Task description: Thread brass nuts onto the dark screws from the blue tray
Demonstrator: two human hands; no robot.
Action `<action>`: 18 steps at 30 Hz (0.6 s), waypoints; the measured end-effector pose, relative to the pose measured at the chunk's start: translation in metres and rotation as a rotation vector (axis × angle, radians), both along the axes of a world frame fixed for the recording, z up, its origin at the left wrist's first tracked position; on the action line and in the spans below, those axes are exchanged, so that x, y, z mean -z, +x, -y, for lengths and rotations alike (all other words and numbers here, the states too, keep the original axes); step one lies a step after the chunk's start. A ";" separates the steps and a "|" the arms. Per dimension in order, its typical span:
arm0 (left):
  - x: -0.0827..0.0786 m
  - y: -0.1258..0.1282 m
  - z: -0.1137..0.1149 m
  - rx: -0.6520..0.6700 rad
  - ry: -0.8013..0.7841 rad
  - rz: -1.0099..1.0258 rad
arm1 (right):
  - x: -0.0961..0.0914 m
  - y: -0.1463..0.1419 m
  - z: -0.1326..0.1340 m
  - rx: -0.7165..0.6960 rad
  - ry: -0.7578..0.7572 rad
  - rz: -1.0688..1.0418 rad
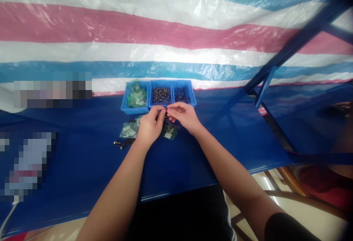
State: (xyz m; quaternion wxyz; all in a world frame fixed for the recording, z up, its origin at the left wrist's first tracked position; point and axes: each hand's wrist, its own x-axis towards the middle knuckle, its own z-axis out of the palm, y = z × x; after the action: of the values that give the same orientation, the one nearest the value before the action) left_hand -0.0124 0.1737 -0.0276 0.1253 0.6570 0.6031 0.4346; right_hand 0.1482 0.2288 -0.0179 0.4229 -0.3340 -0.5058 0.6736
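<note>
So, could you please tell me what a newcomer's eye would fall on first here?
Probably the shiny sheet striped in red, white and blue, spread behind the blue table. Next, the left hand and right hand, close together just in front of three blue bins in a row.

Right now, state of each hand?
Left hand: pinched closed; anything held is too small to tell.
Right hand: partly curled; any hold can't be told.
</note>
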 end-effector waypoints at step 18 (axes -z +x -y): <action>-0.003 0.001 0.004 -0.007 -0.045 0.011 | -0.006 -0.001 0.003 0.029 0.016 0.048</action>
State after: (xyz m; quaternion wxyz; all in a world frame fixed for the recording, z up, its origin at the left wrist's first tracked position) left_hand -0.0114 0.1700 -0.0245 0.1420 0.6494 0.6144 0.4249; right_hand 0.1476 0.2259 -0.0120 0.4232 -0.3541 -0.5164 0.6549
